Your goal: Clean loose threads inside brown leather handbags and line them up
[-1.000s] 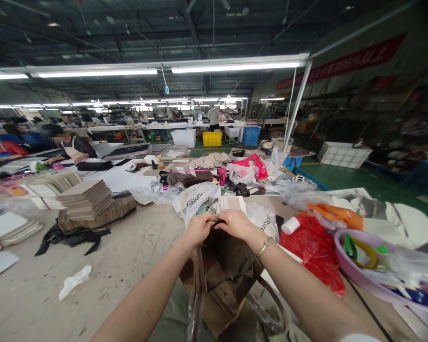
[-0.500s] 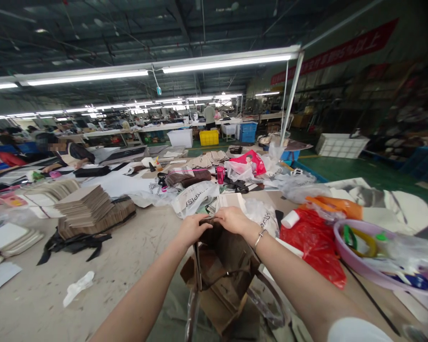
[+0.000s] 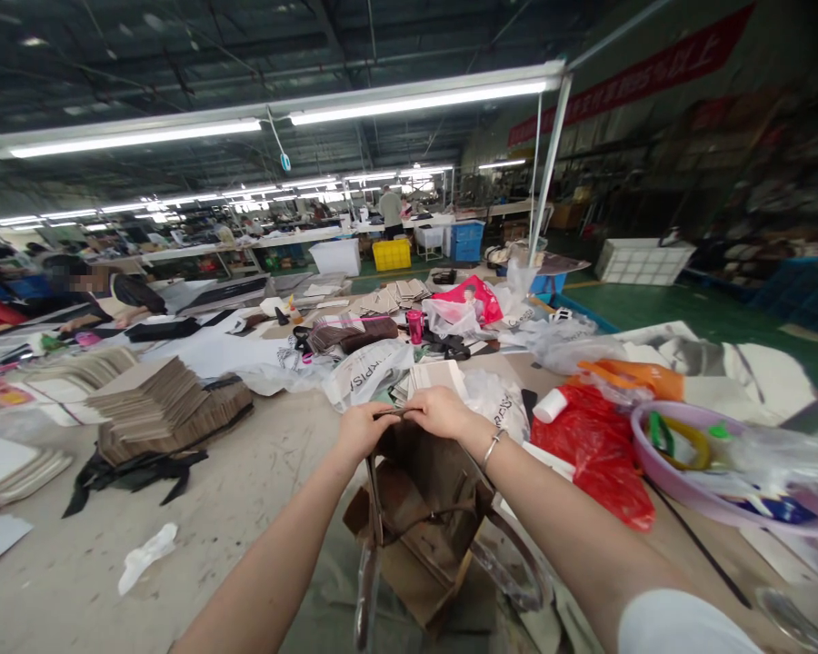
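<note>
A brown handbag (image 3: 443, 481) stands in front of me at the table's near edge, its top gaping toward me. My left hand (image 3: 363, 431) pinches the far rim of the bag between thumb and fingers. Close beside it, my right hand (image 3: 440, 413) grips the same rim, and a bracelet (image 3: 495, 447) circles that wrist. Two bag handles in clear plastic hang on the near side, the left handle (image 3: 366, 590) and the right handle (image 3: 511, 572). The fingertips on the far side of the rim are hidden.
Stacked brown boards (image 3: 146, 400) lie on the table (image 3: 245, 509) at left, near a crumpled white tissue (image 3: 147, 556). At right are a red plastic bag (image 3: 596, 454) and a purple basin (image 3: 695, 486). A co-worker (image 3: 115, 295) sits at far left.
The camera view has shifted slightly, so the surroundings appear a little further left and up. Both hands keep hold of the rim, now marginally higher in view.
</note>
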The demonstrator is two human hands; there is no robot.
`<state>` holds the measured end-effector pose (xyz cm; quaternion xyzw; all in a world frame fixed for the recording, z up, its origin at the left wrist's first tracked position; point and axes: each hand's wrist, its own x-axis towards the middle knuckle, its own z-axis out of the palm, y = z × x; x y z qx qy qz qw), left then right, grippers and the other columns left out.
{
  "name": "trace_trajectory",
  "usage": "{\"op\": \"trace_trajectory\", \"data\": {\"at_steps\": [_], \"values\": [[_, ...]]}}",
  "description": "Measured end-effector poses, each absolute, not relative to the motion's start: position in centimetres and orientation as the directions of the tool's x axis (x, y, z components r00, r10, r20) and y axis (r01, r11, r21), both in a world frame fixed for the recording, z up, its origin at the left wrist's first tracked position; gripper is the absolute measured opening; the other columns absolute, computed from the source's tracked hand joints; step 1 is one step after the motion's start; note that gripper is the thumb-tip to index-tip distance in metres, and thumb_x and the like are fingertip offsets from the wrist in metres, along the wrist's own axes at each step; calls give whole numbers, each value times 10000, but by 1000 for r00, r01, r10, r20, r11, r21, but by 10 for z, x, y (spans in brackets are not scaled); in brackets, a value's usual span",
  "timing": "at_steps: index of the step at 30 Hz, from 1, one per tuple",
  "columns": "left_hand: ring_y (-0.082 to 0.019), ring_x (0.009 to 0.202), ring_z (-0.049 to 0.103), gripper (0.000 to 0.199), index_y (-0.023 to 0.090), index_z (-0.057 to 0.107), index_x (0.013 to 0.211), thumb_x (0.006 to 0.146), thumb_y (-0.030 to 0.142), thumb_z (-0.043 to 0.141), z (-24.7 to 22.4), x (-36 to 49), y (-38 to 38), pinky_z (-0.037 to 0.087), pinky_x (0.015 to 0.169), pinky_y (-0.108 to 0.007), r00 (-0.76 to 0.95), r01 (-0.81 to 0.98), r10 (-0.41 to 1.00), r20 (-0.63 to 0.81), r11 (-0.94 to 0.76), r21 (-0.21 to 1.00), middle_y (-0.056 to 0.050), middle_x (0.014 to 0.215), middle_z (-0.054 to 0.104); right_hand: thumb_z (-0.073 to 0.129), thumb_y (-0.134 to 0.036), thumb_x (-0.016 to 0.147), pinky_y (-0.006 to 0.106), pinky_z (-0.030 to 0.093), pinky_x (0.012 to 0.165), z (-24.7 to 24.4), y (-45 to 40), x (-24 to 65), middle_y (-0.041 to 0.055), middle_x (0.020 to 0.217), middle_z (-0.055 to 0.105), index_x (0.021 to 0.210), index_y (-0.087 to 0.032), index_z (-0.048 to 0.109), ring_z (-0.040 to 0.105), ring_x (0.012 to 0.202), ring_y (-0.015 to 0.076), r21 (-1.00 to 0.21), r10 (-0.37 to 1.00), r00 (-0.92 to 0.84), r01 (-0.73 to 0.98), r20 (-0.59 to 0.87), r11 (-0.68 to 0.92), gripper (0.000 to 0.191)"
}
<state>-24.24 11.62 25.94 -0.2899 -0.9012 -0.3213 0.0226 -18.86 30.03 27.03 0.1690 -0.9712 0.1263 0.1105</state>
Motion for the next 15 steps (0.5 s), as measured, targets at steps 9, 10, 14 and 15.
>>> {"op": "trace_trajectory", "data": {"at_steps": [9,10,14,15], "values": [[-149,770,635,115,229,728,807,738,275,648,258,-245,120,447,686,-231,-853,485,479,206,586,648,22,796,720,608,-268,829,224,385,687,260,309,-195,10,847,699,915,-240,724,598,789,152,-338,-291,-909,-385,298,859,147],[-147,758,631,111,227,727,796,736,276,648,257,-246,120,442,667,-228,-852,489,480,211,583,649,23,776,717,613,-266,827,221,383,679,260,309,-196,9,837,698,905,-236,725,595,775,147,-355,-287,-912,-383,293,853,140],[-143,723,617,107,216,719,762,738,282,639,256,-246,122,427,638,-227,-839,515,493,232,577,634,24,731,703,612,-263,831,209,375,659,261,311,-196,1,828,692,887,-223,722,584,758,132,-404,-289,-914,-388,285,829,130],[-143,718,615,109,213,718,759,740,282,635,257,-245,122,425,637,-228,-837,518,496,233,580,628,23,728,701,607,-264,834,208,375,663,261,310,-196,0,830,690,882,-222,721,583,763,131,-403,-288,-914,-387,285,829,131]]}}
